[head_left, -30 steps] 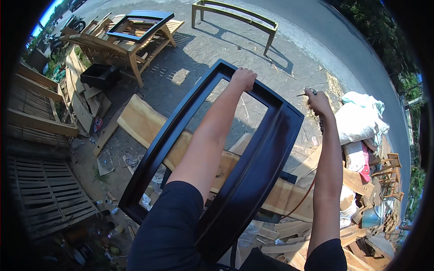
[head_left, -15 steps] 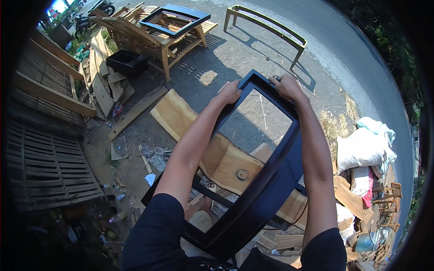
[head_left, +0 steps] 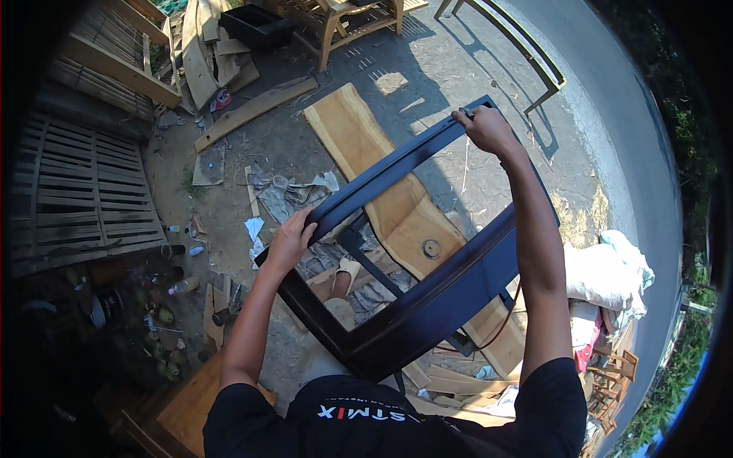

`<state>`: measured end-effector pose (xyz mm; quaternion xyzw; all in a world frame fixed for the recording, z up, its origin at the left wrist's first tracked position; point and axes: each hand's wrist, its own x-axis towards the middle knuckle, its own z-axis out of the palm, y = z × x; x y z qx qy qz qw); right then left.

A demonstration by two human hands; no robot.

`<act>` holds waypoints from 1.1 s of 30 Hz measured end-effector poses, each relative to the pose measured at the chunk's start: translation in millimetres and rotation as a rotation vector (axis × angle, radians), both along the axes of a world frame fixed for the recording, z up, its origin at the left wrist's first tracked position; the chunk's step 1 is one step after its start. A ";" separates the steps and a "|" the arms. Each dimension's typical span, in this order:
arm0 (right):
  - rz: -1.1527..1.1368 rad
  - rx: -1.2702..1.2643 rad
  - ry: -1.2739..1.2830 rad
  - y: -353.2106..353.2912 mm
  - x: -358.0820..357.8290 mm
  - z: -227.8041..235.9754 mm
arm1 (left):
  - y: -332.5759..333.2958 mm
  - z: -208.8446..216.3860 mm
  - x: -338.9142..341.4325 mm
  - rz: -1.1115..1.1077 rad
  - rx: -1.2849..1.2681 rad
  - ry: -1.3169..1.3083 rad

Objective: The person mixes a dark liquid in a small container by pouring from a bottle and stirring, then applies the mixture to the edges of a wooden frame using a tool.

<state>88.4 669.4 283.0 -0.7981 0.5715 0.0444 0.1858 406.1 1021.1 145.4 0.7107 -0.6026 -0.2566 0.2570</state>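
A black, glossy rectangular frame [head_left: 443,317] with an open middle is tilted in front of me. My left hand [head_left: 289,238] is closed round the left rail, close to the frame's near left corner. At the far end, my right hand [head_left: 489,130] grips the frame by its far corner. A small dark thing shows at the right fingertips, too small to make out. Through the opening I see a long wooden slab [head_left: 412,225] with a wavy edge and a round dark knot. A dark support bar [head_left: 370,256] also shows there, beside a foot in a light sandal [head_left: 346,275].
A wooden lounger [head_left: 343,30] and a black box [head_left: 256,29] stand at the far side. A narrow metal stand [head_left: 527,46] is near the road. White sacks [head_left: 607,267] and scrap boards [head_left: 458,385] lie at the right. Slatted panels [head_left: 88,198] line the left.
My left hand has moved from the frame's far end down the left rail toward me. My right hand stays at the far corner. The view has tipped nearer to me.
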 end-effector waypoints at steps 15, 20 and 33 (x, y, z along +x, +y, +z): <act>0.998 0.587 -0.095 314.3 60.9 0.5 | 161.3 -73.1 -83.2 0.868 -0.301 0.860; 0.285 0.195 -0.639 284.3 100.8 -15.0 | 176.5 -79.9 -101.2 0.823 -0.317 0.892; 0.398 0.356 -0.314 387.0 -105.2 5.0 | 271.4 -55.6 -226.2 0.675 -0.061 0.587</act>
